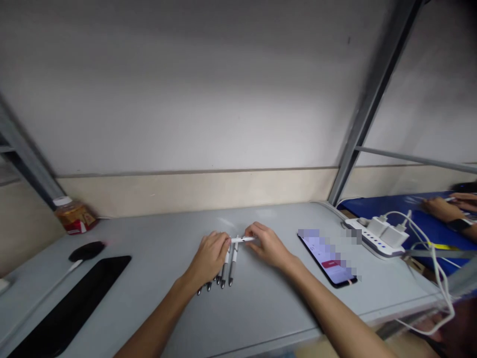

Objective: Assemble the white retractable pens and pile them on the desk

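Note:
Both my hands meet over the middle of the grey desk (pixel 276 303), holding a white pen (pixel 237 240) level between them. My left hand (pixel 214 253) is closed around the pen's left end. Fingers of my right hand (pixel 265 243) pinch its right end, where a clip-like part shows. Several white and grey pens (pixel 233 266) with dark tips lie side by side beneath, tips towards me. My left hand covers part of that row.
To the right are a lit phone (pixel 328 258) and a white power strip (pixel 374 237) with plugs and looping cables. At left lie a black mat-like slab (pixel 74 308), a dark round object (pixel 86 251) and a bottle (pixel 75 215). Another person's hands (pixel 443 209) work at a blue table.

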### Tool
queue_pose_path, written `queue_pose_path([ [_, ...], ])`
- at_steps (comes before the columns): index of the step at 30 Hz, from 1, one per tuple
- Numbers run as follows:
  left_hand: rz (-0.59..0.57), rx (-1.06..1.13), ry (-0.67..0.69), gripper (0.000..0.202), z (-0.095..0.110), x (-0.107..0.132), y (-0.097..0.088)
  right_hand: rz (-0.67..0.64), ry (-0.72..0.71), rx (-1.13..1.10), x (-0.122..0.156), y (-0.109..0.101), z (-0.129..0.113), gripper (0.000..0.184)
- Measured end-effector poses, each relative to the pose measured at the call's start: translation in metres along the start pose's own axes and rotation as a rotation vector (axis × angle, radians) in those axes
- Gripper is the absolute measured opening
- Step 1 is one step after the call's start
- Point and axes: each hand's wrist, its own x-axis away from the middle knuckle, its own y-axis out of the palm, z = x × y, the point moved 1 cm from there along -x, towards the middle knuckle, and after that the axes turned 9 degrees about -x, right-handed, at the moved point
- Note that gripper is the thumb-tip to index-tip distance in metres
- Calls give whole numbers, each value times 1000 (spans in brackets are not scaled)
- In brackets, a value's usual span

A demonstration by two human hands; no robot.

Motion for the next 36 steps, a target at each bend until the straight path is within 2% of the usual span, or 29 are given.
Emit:
queue_pose_path([
  [7,-61,-71,75,26,10,3,0,-100,34,301,2,7,-6,24],
  [11,-61,-89,82,27,12,2,2,-81,24,208,3,11,-8,10],
  [15,-48,-115,97,28,14,1,3,-73,-13,85,3,14,-9,16],
  [18,-41,-179,117,31,16,1,3,-83,-40,98,3,18,-8,20],
  [22,-48,-236,123,32,17,1,4,-66,-20,86,3,21,-8,11],
  [25,-44,-220,111,32,18,2,3,-71,10,28,4,21,-8,23],
  [28,-40,-195,104,31,20,2,2,-75,-16,40,5,21,-10,16],
  [31,-41,-188,95,28,20,2,1,-68,-39,86,4,21,-11,20],
  [36,-51,-175,75,31,20,2,4,-35,-6,72,4,20,-5,16],
])
